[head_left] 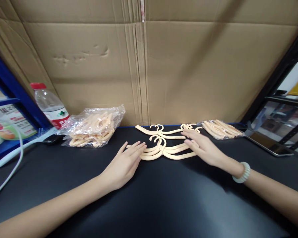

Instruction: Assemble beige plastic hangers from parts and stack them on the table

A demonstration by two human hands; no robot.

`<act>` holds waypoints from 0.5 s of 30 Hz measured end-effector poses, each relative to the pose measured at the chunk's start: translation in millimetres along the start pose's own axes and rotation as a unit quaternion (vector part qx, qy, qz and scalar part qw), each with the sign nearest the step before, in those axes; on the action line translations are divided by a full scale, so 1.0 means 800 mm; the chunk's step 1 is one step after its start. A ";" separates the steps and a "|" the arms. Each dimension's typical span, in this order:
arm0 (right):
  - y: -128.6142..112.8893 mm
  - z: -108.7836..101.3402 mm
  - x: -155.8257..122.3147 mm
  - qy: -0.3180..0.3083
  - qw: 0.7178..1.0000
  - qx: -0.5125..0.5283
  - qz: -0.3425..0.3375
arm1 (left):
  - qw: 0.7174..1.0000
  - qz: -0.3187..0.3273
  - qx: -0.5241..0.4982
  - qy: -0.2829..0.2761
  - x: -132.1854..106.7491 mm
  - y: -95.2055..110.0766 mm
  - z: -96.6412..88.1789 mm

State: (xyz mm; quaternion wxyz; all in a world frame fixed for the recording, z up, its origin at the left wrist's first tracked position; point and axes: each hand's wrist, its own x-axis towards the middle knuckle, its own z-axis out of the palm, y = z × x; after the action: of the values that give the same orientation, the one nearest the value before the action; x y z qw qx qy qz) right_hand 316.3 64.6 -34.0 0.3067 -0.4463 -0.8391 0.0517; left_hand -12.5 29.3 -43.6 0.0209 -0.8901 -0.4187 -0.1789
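Several cream-coloured clothes hangers (161,152) lie flat and overlapping on the black table, hooks toward the back. My left hand (126,162) rests with fingers outstretched over their left ends. Over their right ends is my right hand (206,147), its fingers extended and spread a little, covering the tips. Neither hand is wrapped around a hanger. Just behind lies another hanger (161,133), with its hook up against the cardboard side. More hanger hooks (188,126) show beyond my right fingertips, partly hidden by the hand.
At the left stands a clear bag of hanger pieces (94,129), beside a red-capped bottle (51,105). A second bag (221,129) lies at the right, near a flat tablet-like device (269,143). Cardboard (188,66) walls the back. A pale cable (17,165) curves at the left.
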 end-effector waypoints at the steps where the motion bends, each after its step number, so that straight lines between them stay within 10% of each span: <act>1: 0.009 -0.007 0.004 0.041 0.999 -0.004 0.005 | 1.000 0.002 0.000 0.002 0.000 0.000 0.000; 5: 0.061 -0.039 0.014 0.108 0.989 -0.101 0.020 | 1.000 0.012 0.002 0.016 -0.001 0.001 -0.001; 15: 0.130 -0.034 0.022 -0.010 0.987 -0.159 -0.030 | 0.996 0.010 -0.026 0.083 0.010 0.001 -0.012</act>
State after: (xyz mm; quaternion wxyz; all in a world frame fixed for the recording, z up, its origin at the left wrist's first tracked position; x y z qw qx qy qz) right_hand 398.9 135.6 -41.2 0.2251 -0.4631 -0.8528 -0.0871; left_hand -10.2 32.7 -32.2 0.0344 -0.8766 -0.4020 -0.2624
